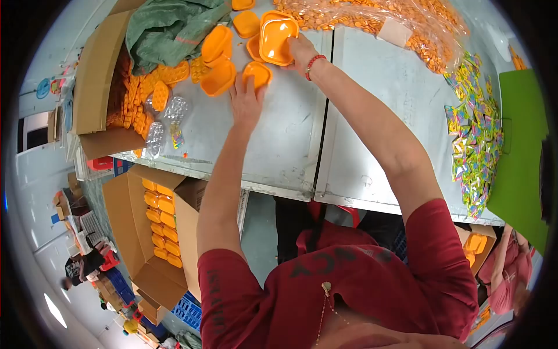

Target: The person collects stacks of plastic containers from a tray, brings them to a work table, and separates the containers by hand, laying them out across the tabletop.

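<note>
My right hand (pixel 303 53) grips the right edge of an orange square tray (pixel 278 38) at the top middle of the table. My left hand (pixel 246 103) has its fingers apart on the near edge of a smaller orange tray (pixel 257 75). Left of it lie more orange pieces, among them an open tray (pixel 218 78) and a rounded one (pixel 216 43). Another orange piece (pixel 246 24) sits behind, and one is partly hidden under the tray in my right hand.
Orange moulded pieces spill from a cardboard box (pixel 96 75) beside a green sack (pixel 168 32). A bag of small orange pieces (pixel 427 35) and colourful packets (pixel 476 139) lie right. A lower box (pixel 139 232) holds orange cases. A co-worker (pixel 503 270) is at lower right.
</note>
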`<state>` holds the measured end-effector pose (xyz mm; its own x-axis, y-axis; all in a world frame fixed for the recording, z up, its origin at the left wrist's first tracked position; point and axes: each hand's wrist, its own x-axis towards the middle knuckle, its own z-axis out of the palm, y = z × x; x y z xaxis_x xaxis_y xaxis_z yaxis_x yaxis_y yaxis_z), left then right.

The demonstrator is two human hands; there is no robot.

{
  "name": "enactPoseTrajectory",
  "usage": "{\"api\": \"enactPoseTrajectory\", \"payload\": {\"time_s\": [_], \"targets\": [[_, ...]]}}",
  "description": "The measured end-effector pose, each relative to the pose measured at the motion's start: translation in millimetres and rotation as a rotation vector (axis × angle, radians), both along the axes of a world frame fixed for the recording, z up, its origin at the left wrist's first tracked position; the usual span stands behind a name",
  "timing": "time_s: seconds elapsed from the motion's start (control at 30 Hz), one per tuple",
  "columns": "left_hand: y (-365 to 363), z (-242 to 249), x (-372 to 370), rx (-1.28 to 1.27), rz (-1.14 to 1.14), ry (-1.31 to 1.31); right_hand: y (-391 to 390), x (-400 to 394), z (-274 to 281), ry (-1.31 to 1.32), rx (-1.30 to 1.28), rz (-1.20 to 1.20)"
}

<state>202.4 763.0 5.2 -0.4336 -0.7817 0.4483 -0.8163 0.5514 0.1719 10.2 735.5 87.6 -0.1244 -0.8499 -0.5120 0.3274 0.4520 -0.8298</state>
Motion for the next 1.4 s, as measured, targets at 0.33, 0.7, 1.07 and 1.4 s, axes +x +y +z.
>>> {"api": "enactPoseTrajectory", "payload": {"time_s": [0.33, 0.7, 1.07, 1.4], "targets": [[50.2, 94.5, -45.8, -0.144, -0.237, 0.209, 75.3, -36.8, 0.0, 0.325, -0.126, 0.257], [260.0, 76.0, -88.5, 0.531, -0.539, 0.662, 326.0, -29.3, 8.5, 0.356, -0.572, 0.087], [398.7, -86.2, -42.5, 1.053, -0.591, -0.017, 460.7, -87.8, -41.2, -0.506, -0.458, -0.498], [385.8, -322.8, -24.0, 1.668, -0.737, -0.263, 368.4, -195.3, -48.0, -0.300, -0.116, -0.285]]}}
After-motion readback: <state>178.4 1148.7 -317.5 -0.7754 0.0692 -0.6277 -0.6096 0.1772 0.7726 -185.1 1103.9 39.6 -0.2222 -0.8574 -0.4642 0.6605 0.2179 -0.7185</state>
